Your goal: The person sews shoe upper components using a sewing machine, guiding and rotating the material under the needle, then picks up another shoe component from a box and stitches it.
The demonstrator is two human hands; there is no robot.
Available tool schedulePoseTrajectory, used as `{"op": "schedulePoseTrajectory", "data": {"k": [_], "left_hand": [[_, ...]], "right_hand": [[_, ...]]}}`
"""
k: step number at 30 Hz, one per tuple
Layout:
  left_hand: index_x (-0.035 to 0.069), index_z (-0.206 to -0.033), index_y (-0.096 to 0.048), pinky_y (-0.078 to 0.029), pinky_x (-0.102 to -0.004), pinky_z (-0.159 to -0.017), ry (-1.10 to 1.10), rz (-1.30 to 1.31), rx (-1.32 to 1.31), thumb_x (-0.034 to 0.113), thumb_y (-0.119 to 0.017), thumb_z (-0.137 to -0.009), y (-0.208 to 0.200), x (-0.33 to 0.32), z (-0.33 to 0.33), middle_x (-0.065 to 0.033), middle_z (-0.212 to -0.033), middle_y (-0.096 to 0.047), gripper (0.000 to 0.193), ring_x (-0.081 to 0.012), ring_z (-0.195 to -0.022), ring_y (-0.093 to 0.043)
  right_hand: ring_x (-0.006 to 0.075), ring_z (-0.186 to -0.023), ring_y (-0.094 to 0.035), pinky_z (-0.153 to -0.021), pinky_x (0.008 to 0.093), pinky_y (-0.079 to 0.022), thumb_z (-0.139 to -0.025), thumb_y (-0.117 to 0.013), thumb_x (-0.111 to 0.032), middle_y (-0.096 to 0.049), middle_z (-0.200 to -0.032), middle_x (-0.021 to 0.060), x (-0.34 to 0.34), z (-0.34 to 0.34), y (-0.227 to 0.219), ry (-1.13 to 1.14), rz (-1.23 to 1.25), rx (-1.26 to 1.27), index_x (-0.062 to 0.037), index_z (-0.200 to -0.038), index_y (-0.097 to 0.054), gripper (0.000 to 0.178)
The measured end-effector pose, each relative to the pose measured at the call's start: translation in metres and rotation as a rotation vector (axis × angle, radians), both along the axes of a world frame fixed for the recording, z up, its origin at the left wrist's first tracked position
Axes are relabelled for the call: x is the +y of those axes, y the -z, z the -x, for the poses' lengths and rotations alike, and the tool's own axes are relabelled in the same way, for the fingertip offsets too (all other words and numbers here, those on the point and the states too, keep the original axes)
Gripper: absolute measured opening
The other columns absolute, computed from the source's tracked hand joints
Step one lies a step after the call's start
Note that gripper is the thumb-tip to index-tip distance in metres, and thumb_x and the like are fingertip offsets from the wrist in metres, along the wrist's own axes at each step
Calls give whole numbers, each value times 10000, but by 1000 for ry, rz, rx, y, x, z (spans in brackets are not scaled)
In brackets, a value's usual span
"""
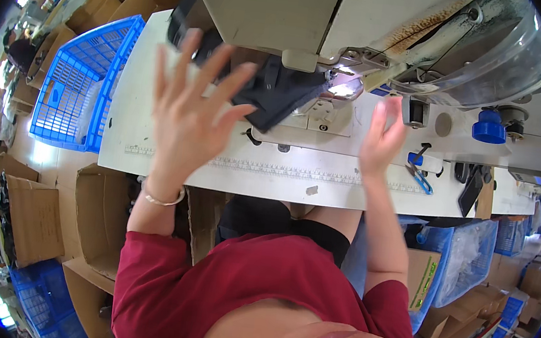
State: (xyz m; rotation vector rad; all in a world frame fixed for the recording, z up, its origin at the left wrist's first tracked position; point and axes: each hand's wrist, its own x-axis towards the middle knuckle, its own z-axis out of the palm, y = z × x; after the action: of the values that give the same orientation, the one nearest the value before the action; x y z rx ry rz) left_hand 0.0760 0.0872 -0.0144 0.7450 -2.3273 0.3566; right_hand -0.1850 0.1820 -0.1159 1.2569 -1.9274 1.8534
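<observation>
A dark navy piece of cloth (281,94) lies on the white table of a sewing machine (267,10), its right edge at the shiny metal parts (345,88) under the machine head. My left hand (194,108) is raised in front of the cloth's left part, fingers spread and slightly blurred, with nothing in it. To the right of the metal parts, my right hand (384,138) is held up with its fingers bent and their tips close together. Whatever may be between those fingertips is too small to make out.
A ruler strip (251,166) runs along the table's front edge. Blue-handled snips (421,178) and a dark phone-like slab (470,198) lie to the right. A blue crate (67,128) stands left; cardboard boxes (97,217) and a blue bin (434,272) sit below the table.
</observation>
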Motion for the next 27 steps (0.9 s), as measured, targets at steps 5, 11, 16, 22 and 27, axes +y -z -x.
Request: {"op": "schedulePoseTrajectory", "data": {"k": [5,11,16,22,27], "left_hand": [[218,-1186,-642,-216,-541,-1103,-134,-12,-129,392,-713,-722,-26,-15,-37,-20,-1335,-526,501,-324,-1318,-370],[176,-1146,-666,-394,-460,-1005,-5,-313,-43,302,-749,-690,-18,-13,-49,-50,-1247,-591,480,-333,-1236,-458],[128,-1112,-683,-401,-441,-991,90,-334,74,234,-752,-685,-5,-19,-55,-83,-1247,-590,446,-342,-1208,-467],[68,-1027,-713,-369,-441,-989,268,-434,100,479,-644,-748,-7,-24,-70,-113,-1205,-612,502,-347,-1112,-492],[80,-961,-727,-376,-480,-955,531,-631,28,730,-459,-775,5,31,-67,-165,-1180,-612,727,-374,-1054,-505]], "right_hand": [[85,-658,-538,-596,237,-441,-959,-531,-308,-601,-744,8,0,-81,-15,-642,-199,-425,27,-887,-615,352],[39,-671,-459,-584,215,-396,-938,-580,-230,-574,-725,-38,-2,-88,-15,-602,-74,-657,17,-887,-621,255],[37,-658,-454,-576,219,-396,-937,-584,-232,-572,-701,-38,-2,-89,-18,-569,-107,-596,18,-866,-622,263],[45,-652,-461,-573,226,-403,-921,-604,-231,-577,-693,-28,4,-80,-21,-549,-144,-515,20,-877,-630,256],[63,-742,-508,-682,238,-445,-891,-616,-224,-614,-786,-19,20,-18,-49,-688,-467,-372,24,-936,-638,253]]}}
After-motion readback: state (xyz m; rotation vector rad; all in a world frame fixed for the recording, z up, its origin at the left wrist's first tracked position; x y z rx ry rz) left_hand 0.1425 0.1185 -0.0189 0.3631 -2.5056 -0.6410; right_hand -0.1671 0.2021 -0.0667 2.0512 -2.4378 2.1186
